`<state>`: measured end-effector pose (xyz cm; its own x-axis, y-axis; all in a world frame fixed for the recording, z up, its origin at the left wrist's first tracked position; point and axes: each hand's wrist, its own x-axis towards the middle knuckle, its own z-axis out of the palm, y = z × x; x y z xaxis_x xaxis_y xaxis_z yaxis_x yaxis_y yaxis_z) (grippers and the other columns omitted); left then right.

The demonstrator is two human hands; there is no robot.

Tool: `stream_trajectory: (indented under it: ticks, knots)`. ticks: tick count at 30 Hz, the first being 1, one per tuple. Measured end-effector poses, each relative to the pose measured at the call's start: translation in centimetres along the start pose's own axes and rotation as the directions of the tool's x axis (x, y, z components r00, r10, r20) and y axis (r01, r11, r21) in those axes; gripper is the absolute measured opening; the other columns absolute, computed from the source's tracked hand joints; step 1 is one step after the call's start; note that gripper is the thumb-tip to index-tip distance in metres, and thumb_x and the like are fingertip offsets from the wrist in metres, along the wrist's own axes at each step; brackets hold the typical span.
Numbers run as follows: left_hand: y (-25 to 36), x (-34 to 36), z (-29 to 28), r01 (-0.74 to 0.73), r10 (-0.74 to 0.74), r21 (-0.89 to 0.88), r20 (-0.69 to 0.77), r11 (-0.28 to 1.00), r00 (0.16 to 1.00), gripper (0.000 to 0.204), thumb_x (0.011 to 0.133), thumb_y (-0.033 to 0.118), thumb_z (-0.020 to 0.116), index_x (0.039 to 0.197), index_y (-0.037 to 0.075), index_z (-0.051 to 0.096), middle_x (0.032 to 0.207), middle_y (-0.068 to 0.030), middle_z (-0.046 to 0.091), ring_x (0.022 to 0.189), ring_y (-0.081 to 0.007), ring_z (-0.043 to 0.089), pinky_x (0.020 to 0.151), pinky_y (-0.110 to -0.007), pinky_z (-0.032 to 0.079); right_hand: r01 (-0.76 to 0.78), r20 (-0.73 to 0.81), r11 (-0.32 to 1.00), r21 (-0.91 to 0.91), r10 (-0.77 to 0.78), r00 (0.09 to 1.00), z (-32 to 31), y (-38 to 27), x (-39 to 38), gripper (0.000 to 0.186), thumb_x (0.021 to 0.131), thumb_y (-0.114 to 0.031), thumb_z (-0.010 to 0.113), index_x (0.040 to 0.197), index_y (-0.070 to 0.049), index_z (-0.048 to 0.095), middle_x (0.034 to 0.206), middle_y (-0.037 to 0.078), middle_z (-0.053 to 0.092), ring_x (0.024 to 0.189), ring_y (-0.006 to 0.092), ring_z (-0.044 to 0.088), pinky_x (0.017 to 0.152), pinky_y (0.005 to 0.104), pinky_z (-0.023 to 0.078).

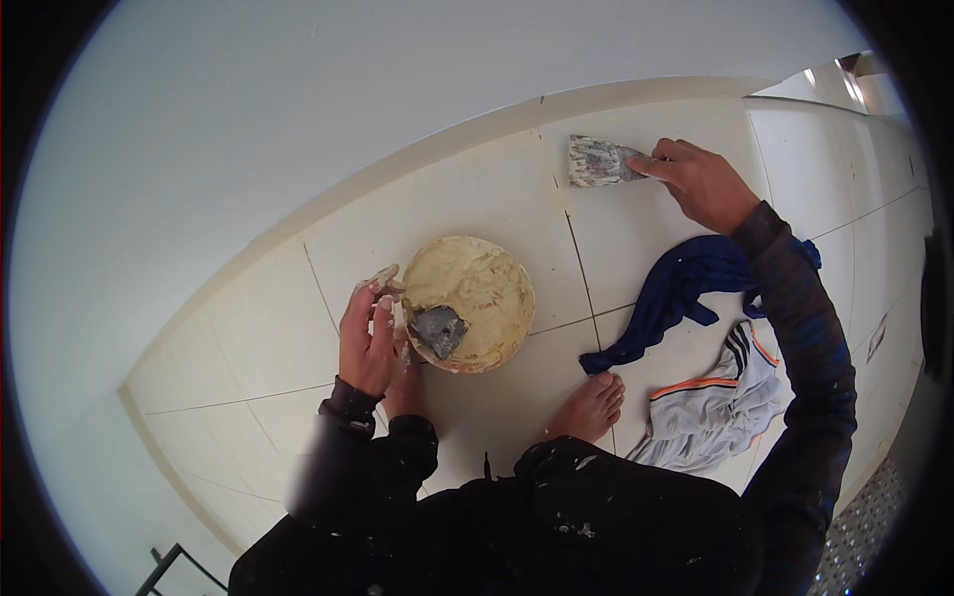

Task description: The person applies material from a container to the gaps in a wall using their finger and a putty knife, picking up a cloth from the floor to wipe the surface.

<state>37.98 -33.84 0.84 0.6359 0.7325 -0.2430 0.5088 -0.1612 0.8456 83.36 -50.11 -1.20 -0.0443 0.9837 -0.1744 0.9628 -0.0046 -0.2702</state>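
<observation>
My right hand (708,184) grips a putty knife (596,162) above the tiles at the far right, its broad blade pointing left and streaked with pale filler. Below and left of it stands a round bucket (531,323) of cream-coloured putty (477,278). A dark grey, flat-looking piece (439,332) rests in the putty by the left rim; I cannot make out its kind. Beside that rim is my left hand (368,343), its fingers apart, slightly bent and smeared with putty. It holds nothing that I can see.
A white wall (298,109) with a low skirting (397,161) curves along the far and left sides. Dark blue cloth (661,288) and a grey garment (711,412) with orange trim lie on the tiled floor (497,189) at right. My bare feet (591,407) are close to the bucket.
</observation>
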Motion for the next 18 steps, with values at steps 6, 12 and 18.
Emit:
stream_trajectory:
  ticks: [6, 12, 18]
  knots:
    - [-0.4, 0.0, 0.9, -0.014, 0.014, 0.008, 0.054, 1.000, 0.998, 0.034, 0.107, 0.011, 0.047, 0.137, -0.001, 0.059, 0.119, -0.0129, 0.065, 0.108, -0.0214, 0.063, 0.094, -0.033, 0.049, -0.122, 0.054, 0.991, -0.058, 0.125, 0.991, 0.2, -7.4, 0.9, 0.038, 0.093, -0.006, 0.059, 0.129, -0.011, 0.067, 0.100, 0.013, 0.063, 0.077, 0.0329, 0.070, 0.070, 0.0435, 0.058]
    - [-0.5, 0.3, 1.0, 0.005, -0.003, -0.030, 0.060, 1.000, 0.998, 0.033, 0.107, 0.012, 0.047, 0.134, -0.002, 0.059, 0.117, -0.0140, 0.065, 0.107, -0.0226, 0.063, 0.094, -0.033, 0.049, -0.339, 0.061, 0.937, -0.082, 0.345, 0.937, 2.0, -14.9, -2.7, 0.045, 0.086, -0.006, 0.062, 0.130, -0.004, 0.064, 0.097, 0.018, 0.061, 0.066, 0.0330, 0.068, 0.060, 0.0441, 0.056]
    - [-0.7, 0.0, 0.9, -0.032, 0.032, -0.003, 0.057, 0.999, 0.998, 0.033, 0.107, 0.011, 0.047, 0.136, -0.002, 0.058, 0.117, -0.0143, 0.065, 0.108, -0.0229, 0.063, 0.094, -0.033, 0.049, -0.337, 0.049, 0.940, 0.055, 0.334, 0.941, -1.7, -13.7, -4.0, 0.035, 0.089, -0.009, 0.060, 0.122, -0.001, 0.065, 0.091, 0.018, 0.063, 0.067, 0.0356, 0.070, 0.058, 0.0438, 0.058]
